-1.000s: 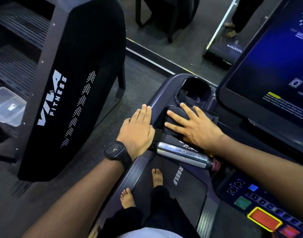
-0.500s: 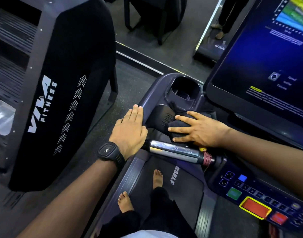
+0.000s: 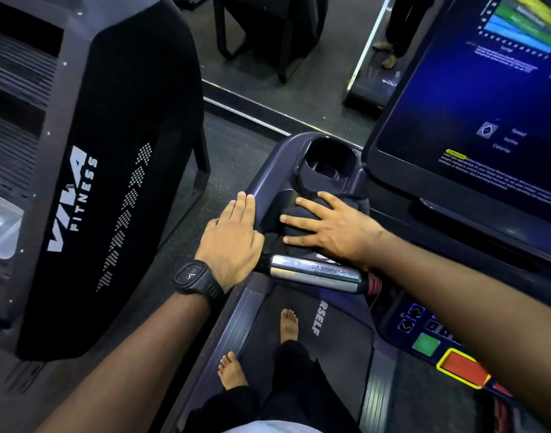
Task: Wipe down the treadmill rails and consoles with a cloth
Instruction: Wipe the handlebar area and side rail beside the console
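Note:
I stand barefoot on a dark treadmill. My right hand lies flat with spread fingers on a dark cloth, pressing it onto the left console tray just below the cup holder. My left hand, with a black watch at the wrist, rests with straight fingers on the outer edge of the left rail. A chrome grip bar runs across just below both hands.
The big blue console screen rises at the right. A keypad with a green button and red button lies under my right forearm. A black VIVA FITNESS machine stands close at the left. Another person's legs show at the far top.
My right hand slid the cloth back and forth on the console tray, ending near the cup holder. My left hand stayed on the rail edge. The camera tilted a little.

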